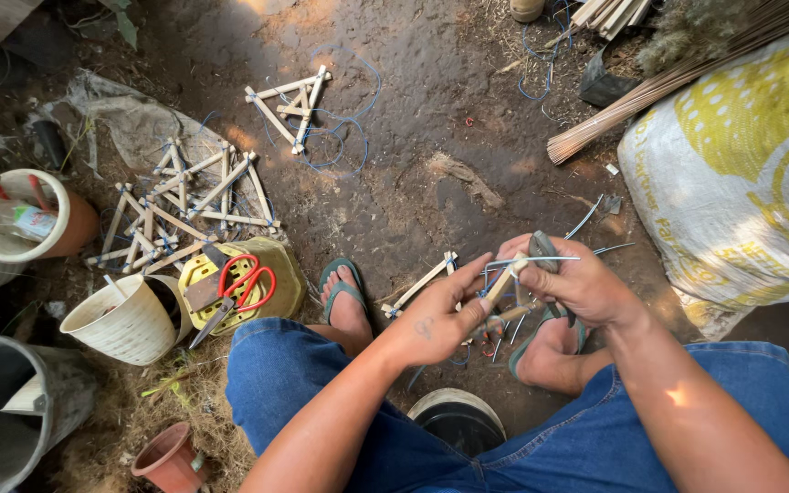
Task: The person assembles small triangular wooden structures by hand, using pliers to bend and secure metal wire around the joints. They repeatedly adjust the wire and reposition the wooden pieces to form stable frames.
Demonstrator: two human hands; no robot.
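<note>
Head view looks straight down at your lap and the dirt ground between your feet. Your left hand (431,321) is closed around the lower end of a small bamboo stick frame (502,290), fingers stretched toward the joint, while your right hand (570,281) pinches a pair of pliers (541,246) at the top of that same frame, closed on the tool's handles. A thin pale-blue wire (541,259) runs sideways across the frame's joint just beside the pliers; whether the pliers' tip bites the wire I cannot tell. The frame sits above your right foot, held clear of the ground, and another bamboo piece (424,283) lies on the dirt just left of your left hand. Both feet wear green flip-flops (343,285), and your blue denim shorts (303,365) fill the bottom of the view. Off to your left lies a heap of finished stick frames (184,205), with one more triangular frame (289,105) and loose blue wire beyond it. Near your left knee, red-handled scissors (247,285) rest on a yellow perforated block (201,272), beside a white ribbed pot (125,321). A bundle of thin sticks (659,91) leans over a white and yellow sack (741,173) on your right.
</note>
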